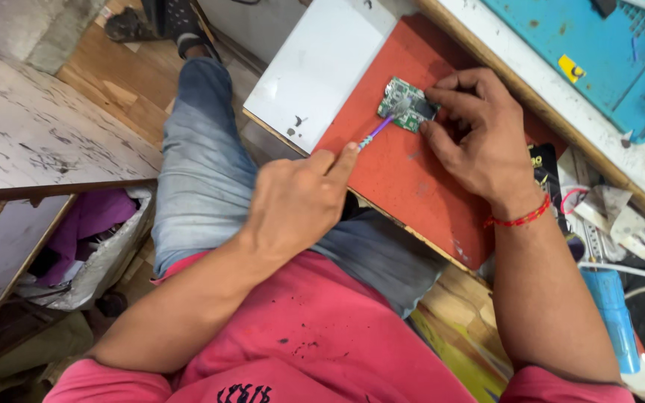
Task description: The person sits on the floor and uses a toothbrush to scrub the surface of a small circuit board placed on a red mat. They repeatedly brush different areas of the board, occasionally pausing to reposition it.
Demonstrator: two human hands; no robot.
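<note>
The left hand [296, 201] is gripping a thin purple brush [379, 128], scrubbing the small green circuit board [406, 106]; the right hand [479, 138] is pinching that board flat on the red mat [397, 179]; cleaning seems midway, residue unclear.

shirt: pink, dark specks | jeans: faded blue | wristband [518, 219]: red thread

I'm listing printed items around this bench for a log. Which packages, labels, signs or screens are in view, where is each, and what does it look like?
Yellow label: small rectangular sticker with a dark mark, on the blue mat at upper right.
Black package: flat, glossy, with gold print, tucked beside the right hand at the red mat's edge.
No signs or screens are visible.
</note>
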